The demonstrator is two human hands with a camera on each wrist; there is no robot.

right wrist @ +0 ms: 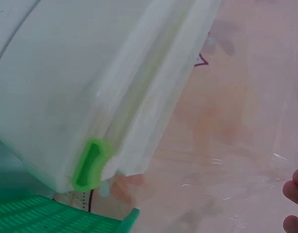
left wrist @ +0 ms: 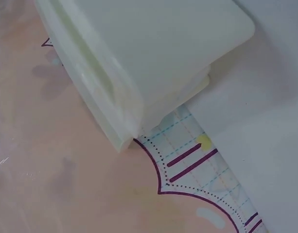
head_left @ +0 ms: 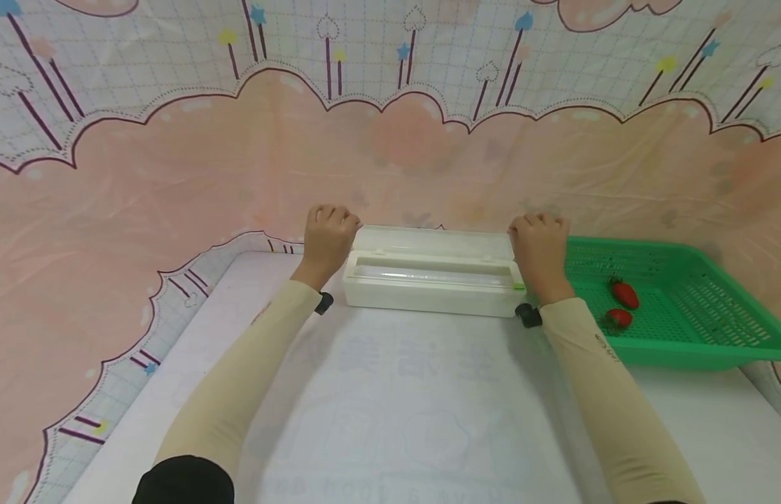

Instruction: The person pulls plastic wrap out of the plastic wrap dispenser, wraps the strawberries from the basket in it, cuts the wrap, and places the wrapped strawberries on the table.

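A white cling film dispenser (head_left: 428,298) lies on the white board with its lid (head_left: 434,242) tilted up at the back. My left hand (head_left: 326,245) is at the dispenser's left end and my right hand (head_left: 543,253) at its right end, both with curled fingers. Clear cling film (right wrist: 231,189) stretches out from the dispenser in the right wrist view, showing as shiny wrinkles. Fingertips (right wrist: 294,194) of the right hand pinch it at that view's edge. Glints of film also show in the left wrist view, where the left fingers are hidden. A green slide cutter (right wrist: 89,167) sits at the right end.
To the right stands a green plastic basket (head_left: 699,353) with two strawberries (head_left: 625,294) in it, close beside the right forearm. The white board (head_left: 390,406) lies in front of the dispenser, on a pink patterned tablecloth (head_left: 176,203).
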